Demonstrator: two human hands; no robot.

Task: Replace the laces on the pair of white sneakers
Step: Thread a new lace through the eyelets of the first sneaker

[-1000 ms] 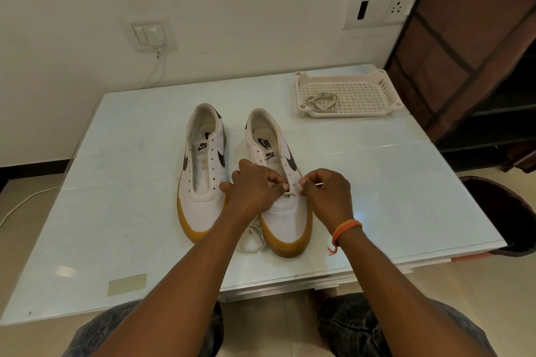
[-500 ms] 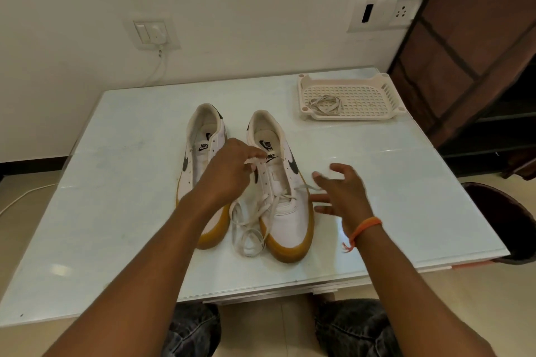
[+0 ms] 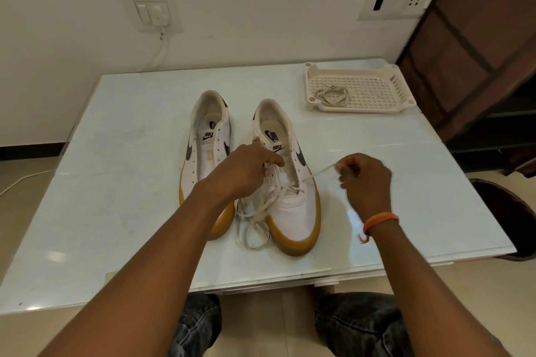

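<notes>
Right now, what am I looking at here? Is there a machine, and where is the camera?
No machine: a person is working with bare hands, and the camera sits on their head, looking down. On the table stand two white sneakers. The left sneaker has no lace. The right sneaker is partly laced. The right hand pinches one end of the lace, pulling it sideways. The left hand rests on that shoe's eyelet area; whether it grips anything is hidden. Loose lace lies between the shoes. A white tray at the far corner holds another coiled lace.
</notes>
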